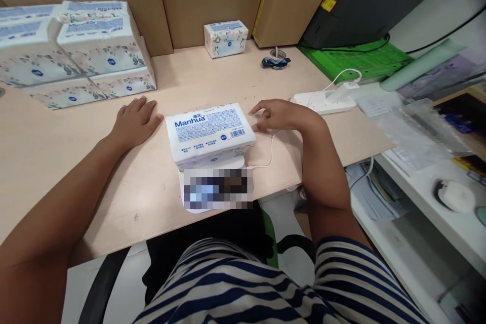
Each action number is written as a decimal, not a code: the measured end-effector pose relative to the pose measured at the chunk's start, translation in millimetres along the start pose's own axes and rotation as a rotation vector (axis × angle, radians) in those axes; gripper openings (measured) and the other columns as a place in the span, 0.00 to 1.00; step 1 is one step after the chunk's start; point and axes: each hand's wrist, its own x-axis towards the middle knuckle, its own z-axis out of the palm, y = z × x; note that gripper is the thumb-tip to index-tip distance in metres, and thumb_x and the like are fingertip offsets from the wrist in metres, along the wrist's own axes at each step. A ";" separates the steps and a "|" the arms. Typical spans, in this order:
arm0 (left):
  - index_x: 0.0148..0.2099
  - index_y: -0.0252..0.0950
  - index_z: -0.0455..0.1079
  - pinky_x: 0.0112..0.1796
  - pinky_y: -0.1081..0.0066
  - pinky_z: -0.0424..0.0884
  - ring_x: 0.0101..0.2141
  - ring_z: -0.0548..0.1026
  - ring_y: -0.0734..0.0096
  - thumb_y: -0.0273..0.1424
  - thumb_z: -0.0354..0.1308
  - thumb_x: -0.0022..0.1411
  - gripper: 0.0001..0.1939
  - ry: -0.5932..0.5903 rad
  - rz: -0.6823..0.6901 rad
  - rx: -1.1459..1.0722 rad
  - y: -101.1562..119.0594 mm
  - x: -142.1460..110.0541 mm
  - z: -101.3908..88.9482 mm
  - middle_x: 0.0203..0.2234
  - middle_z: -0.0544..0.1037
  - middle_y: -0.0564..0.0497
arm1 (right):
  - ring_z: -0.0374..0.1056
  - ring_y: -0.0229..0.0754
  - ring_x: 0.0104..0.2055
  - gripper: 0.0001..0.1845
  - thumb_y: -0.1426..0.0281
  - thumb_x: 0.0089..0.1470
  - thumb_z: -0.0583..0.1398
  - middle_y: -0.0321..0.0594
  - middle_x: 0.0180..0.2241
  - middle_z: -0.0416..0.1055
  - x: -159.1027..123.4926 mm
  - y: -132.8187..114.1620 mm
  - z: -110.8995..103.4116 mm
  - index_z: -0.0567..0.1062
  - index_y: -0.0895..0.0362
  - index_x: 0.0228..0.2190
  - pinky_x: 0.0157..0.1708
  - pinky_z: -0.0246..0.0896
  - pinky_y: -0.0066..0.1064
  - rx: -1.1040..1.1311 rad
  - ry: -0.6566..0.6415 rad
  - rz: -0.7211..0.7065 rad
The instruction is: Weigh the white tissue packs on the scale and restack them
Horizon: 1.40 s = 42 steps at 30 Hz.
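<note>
Between the flat left hand (133, 122) and the right hand (277, 114) with fingers parted, the tissue pack (211, 130) seems light and soft, best held by its ends.

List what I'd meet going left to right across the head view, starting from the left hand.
Left hand, tissue pack printed Manhua, right hand, white power strip, round white object.
</note>
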 end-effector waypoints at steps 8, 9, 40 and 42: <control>0.80 0.45 0.57 0.77 0.45 0.49 0.80 0.51 0.42 0.57 0.34 0.76 0.40 -0.014 -0.007 0.024 -0.5 -1.2 4.7 0.81 0.55 0.45 | 0.80 0.51 0.53 0.47 0.57 0.49 0.76 0.40 0.54 0.83 -4.8 -4.5 8.4 0.71 0.43 0.69 0.51 0.80 0.45 0.311 -0.259 -0.577; 0.80 0.46 0.57 0.77 0.46 0.49 0.80 0.51 0.43 0.57 0.34 0.76 0.40 -0.013 -0.001 0.021 -1.4 -0.9 6.1 0.81 0.55 0.45 | 0.78 0.52 0.59 0.52 0.56 0.48 0.77 0.41 0.60 0.80 -5.3 -3.7 9.2 0.68 0.41 0.71 0.55 0.80 0.46 0.334 -0.255 -0.671; 0.78 0.45 0.61 0.77 0.40 0.45 0.79 0.51 0.37 0.56 0.42 0.76 0.38 -0.001 0.011 -0.104 2.8 -4.5 7.7 0.80 0.57 0.46 | 0.63 0.65 0.72 0.56 0.41 0.41 0.78 0.45 0.64 0.67 -22.5 -24.5 39.9 0.70 0.37 0.68 0.75 0.61 0.62 0.193 0.173 -0.804; 0.79 0.43 0.60 0.77 0.37 0.46 0.79 0.50 0.36 0.56 0.43 0.74 0.40 -0.011 0.006 -0.097 4.1 -4.5 7.2 0.81 0.56 0.47 | 0.63 0.66 0.71 0.57 0.40 0.39 0.78 0.45 0.63 0.68 -25.3 -25.3 37.4 0.70 0.38 0.68 0.74 0.62 0.62 0.175 0.177 -0.784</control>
